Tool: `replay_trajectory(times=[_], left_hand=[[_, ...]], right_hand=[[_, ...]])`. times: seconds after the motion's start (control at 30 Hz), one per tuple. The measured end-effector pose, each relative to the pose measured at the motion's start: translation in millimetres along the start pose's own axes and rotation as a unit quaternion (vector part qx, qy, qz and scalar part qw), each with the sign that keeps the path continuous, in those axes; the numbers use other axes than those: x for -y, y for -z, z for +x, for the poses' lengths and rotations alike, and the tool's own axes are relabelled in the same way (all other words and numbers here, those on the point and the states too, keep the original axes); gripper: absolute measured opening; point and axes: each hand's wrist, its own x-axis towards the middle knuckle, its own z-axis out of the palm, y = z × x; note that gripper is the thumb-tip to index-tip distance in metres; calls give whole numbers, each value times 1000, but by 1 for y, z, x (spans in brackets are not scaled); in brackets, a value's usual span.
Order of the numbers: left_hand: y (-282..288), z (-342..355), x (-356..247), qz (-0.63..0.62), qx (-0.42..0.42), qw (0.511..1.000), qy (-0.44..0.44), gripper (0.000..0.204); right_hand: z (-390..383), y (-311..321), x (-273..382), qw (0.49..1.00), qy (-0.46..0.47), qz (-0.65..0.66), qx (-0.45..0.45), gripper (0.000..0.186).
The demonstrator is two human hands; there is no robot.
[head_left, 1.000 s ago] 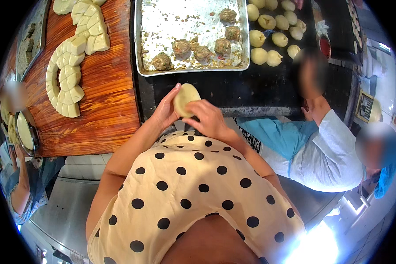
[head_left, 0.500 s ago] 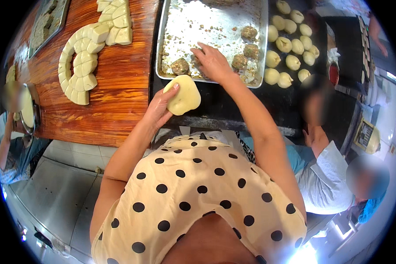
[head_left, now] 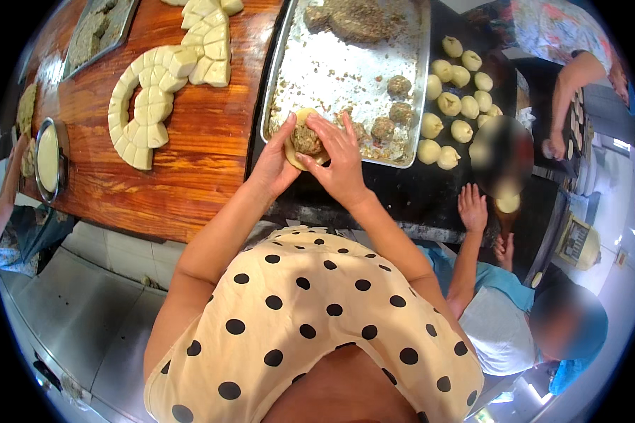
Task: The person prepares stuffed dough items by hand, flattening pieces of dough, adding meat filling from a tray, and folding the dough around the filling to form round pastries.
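Near the lower edge of a metal tray, my left hand cups a pale dough disc. A browned, speckled ball of filling sits on it. My right hand is closed over the filling and the dough from the right, fingertips touching them. Behind my hands, a few more filling balls and a larger mass of filling lie in the tray.
Cut dough blocks lie on the wooden table, left, beside a bowl. Several pale dough balls sit on the black worktop. Co-workers' hands appear at the left, lower right and upper right.
My right hand has come back from the tray and now presses a filling ball onto the dough in my left hand. Another person's arm has come into view at the upper right.
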Motion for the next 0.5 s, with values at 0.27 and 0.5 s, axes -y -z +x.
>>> replay_trajectory(times=[0.27, 0.5], left_hand=[[-39, 4, 16, 108, -13, 994, -26, 52], [-81, 5, 31, 99, 11, 995, 12, 52]], right_hand=[[-6, 41, 7, 999, -39, -18, -13, 73], [-25, 40, -5, 801, -292, 465, -240, 64]])
